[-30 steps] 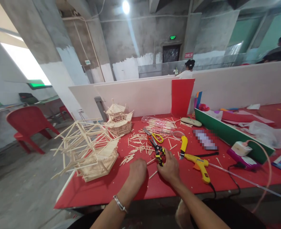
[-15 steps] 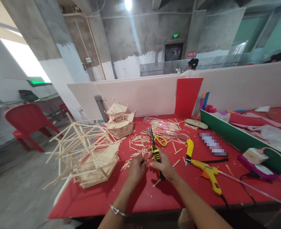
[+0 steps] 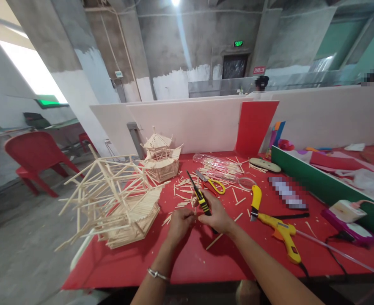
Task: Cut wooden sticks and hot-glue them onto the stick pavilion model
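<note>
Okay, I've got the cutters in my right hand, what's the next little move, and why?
Probably ease the left hand forward toward the blades. The right hand grips the cutters above the red table, tips pointing away, and the left hand is pinched shut just beside the handles.

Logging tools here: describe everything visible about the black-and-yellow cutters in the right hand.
The cutters have slim dark blades and handles striped black and yellow. The right hand grips the handles, holding the tool above the red table, tilted with its tip pointing up and away to the left. The blades look closed. The left hand sits right beside the handles; contact is unclear.
</note>
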`<act>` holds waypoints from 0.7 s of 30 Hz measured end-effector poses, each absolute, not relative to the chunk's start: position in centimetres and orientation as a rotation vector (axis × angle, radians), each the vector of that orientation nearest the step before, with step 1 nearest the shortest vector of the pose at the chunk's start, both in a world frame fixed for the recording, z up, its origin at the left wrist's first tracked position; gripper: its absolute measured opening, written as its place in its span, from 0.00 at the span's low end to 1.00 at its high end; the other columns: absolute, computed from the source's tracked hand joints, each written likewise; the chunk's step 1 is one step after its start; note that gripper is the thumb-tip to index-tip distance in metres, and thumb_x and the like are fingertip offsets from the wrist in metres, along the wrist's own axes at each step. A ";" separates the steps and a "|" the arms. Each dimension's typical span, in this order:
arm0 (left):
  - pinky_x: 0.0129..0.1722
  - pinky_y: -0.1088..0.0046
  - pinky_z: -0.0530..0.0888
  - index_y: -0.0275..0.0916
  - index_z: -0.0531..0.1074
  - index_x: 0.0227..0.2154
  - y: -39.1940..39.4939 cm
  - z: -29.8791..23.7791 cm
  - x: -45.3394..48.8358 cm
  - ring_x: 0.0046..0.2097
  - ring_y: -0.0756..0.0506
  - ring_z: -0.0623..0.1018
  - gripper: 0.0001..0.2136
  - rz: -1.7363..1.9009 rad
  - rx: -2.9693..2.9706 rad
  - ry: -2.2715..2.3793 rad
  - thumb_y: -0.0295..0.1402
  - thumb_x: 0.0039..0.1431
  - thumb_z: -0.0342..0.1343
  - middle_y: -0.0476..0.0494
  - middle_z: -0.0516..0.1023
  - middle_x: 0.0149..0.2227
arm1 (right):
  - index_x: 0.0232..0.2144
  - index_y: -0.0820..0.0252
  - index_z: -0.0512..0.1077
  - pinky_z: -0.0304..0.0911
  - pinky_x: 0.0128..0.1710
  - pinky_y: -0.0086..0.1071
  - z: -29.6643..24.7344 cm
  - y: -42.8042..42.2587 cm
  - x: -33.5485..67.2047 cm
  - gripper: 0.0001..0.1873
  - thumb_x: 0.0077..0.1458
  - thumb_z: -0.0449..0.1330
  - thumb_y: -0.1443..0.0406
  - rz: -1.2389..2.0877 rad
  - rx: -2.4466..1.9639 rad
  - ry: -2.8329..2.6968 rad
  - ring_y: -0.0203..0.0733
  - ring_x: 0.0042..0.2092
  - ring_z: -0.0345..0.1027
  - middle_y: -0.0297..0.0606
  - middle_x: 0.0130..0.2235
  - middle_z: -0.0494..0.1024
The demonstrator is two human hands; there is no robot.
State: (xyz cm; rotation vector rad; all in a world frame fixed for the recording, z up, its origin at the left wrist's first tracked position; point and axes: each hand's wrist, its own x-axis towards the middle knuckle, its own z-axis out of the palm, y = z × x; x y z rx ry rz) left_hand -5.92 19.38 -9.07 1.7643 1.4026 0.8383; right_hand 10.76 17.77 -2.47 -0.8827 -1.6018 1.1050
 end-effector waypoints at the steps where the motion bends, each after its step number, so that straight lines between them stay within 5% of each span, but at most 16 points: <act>1: 0.28 0.75 0.61 0.37 0.73 0.18 19.4 -9.2 -6.0 0.27 0.49 0.67 0.09 0.843 1.765 1.379 0.31 0.49 0.52 0.51 0.69 0.20 | 0.46 0.56 0.66 0.64 0.41 0.33 -2.4 17.8 10.8 0.30 0.35 0.58 0.71 1.098 -0.871 -1.617 0.41 0.41 0.67 0.33 0.38 0.71; 15: 0.31 0.76 0.63 0.37 0.75 0.20 18.8 -8.9 -6.0 0.29 0.49 0.68 0.09 0.844 1.852 1.347 0.29 0.50 0.52 0.51 0.71 0.22 | 0.49 0.57 0.65 0.64 0.39 0.32 -2.3 17.3 10.9 0.32 0.36 0.56 0.69 1.114 -0.871 -1.653 0.41 0.42 0.67 0.34 0.40 0.71; 21: 0.31 0.75 0.63 0.38 0.79 0.23 18.1 -9.0 -6.3 0.28 0.49 0.71 0.09 0.855 1.880 1.419 0.32 0.52 0.54 0.50 0.75 0.23 | 0.54 0.56 0.62 0.62 0.48 0.36 -3.1 14.6 13.0 0.35 0.39 0.57 0.71 0.845 -1.208 -1.700 0.44 0.47 0.67 0.39 0.47 0.73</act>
